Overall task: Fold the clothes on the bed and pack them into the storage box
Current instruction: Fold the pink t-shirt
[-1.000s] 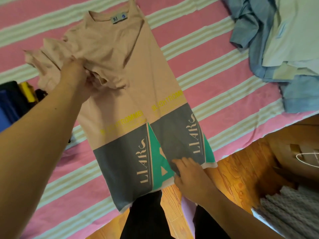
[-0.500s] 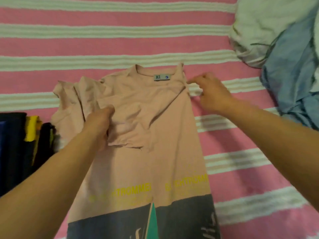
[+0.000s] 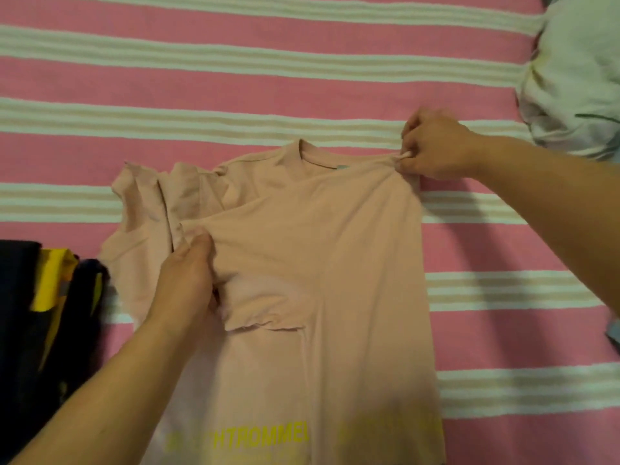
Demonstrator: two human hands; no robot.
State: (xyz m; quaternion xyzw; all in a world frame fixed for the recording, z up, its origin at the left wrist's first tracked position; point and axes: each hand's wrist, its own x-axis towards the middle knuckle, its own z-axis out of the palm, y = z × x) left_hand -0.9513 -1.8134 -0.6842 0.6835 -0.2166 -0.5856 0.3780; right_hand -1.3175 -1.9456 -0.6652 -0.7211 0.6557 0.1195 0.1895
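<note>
A peach T-shirt (image 3: 352,263) with yellow lettering lies lengthwise on the pink striped bed cover (image 3: 235,82), collar towards the far side. One sleeve is folded in across its chest, and the other sleeve lies bunched at the left. My left hand (image 3: 188,276) grips the folded-in sleeve fabric near the left side of the chest. My right hand (image 3: 432,146) pinches the shirt's right shoulder corner and pulls it taut. The storage box is not in view.
A dark navy and yellow pile of clothes (image 3: 43,313) lies at the left edge, touching the shirt's bunched sleeve. A crumpled pale green-white garment (image 3: 577,82) sits at the upper right. A sliver of blue cloth (image 3: 614,330) shows at the right edge.
My right hand left the hem, reached up to the right shoulder and now pinches it. The view swung from the bed's edge and floor to the shirt's upper half. The folded sleeve lies flatter.
</note>
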